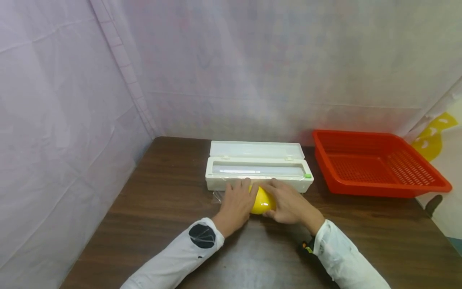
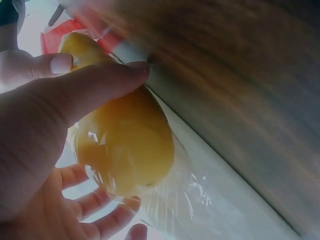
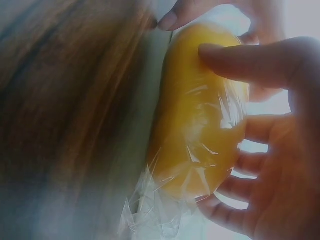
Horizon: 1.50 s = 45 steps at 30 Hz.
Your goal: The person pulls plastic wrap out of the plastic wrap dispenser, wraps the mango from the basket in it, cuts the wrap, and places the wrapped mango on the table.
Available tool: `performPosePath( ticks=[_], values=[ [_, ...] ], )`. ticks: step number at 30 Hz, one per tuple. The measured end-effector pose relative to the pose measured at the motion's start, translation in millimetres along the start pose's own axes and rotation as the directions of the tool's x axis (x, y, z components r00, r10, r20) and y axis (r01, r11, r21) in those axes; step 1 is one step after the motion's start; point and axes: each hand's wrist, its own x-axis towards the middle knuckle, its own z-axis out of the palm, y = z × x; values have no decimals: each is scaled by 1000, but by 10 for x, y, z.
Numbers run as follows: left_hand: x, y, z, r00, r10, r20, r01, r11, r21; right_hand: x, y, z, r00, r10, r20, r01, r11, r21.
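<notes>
A smooth, elongated yellow fruit (image 1: 262,201) is between my two hands, in front of a white cling film dispenser (image 1: 260,176). Clear cling film (image 2: 187,185) clings to its skin in the left wrist view; loose crumpled film (image 3: 162,210) bunches at one end in the right wrist view. My left hand (image 1: 238,202) grips the fruit from the left, thumb across it. From the right, my right hand (image 1: 290,202) holds it with thumb and curled fingers. The dispenser's lid (image 1: 257,149) stands raised, showing the roll (image 1: 252,170) inside.
A red plastic basket (image 1: 382,190) stands at the right on the brown wooden table (image 1: 162,192). White sheeting (image 1: 252,72) hangs behind and at the left. A green slider (image 1: 307,176) sits at the dispenser's right end.
</notes>
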Motion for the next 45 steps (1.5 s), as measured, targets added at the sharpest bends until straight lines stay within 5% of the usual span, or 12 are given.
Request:
performPosePath(
  ticks=[11,25,33,45],
  values=[
    [27,-55,-20,998,55,26,-56,998,24,16,-9,11,999,8,36,-8,1000,-1],
    [24,-122,-20,997,71,22,-69,994,-79,23,-30,-111,998,10,61,-20,985,171],
    [49,-129,-43,996,80,43,-76,992,-97,-24,-119,-171,994,77,75,-81,995,59],
    [64,-183,-78,993,83,87,-67,984,-164,-31,-170,-218,999,9,-42,-9,1000,10]
  ],
)
